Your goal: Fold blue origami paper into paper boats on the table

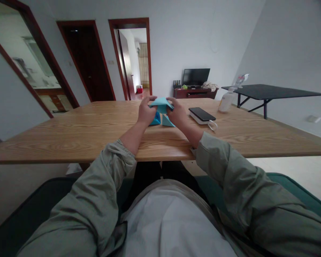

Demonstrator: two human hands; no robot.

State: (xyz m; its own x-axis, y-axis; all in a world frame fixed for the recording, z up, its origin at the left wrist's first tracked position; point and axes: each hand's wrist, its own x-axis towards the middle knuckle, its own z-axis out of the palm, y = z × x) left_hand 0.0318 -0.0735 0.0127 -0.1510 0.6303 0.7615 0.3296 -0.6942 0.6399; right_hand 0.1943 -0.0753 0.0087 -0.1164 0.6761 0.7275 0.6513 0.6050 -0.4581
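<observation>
Between both hands, a light-blue folded paper piece (161, 103) is held up above the table. My left hand (146, 111) is closed on its left edge, and my right hand (177, 112) pinches its right edge. Below it on the tabletop, partly hidden by the hands, lie a darker blue folded paper piece (156, 119) near my left hand and a light-blue paper triangle (167, 121) near my right hand. The fine folds of the held paper cannot be made out.
On the wooden table (96, 135), a black phone (202, 114) lies on a white box with a white loop, right of my hands. Farther right stands a clear bottle (227, 100). A black folding table (273, 91) and a television (196, 77) are beyond.
</observation>
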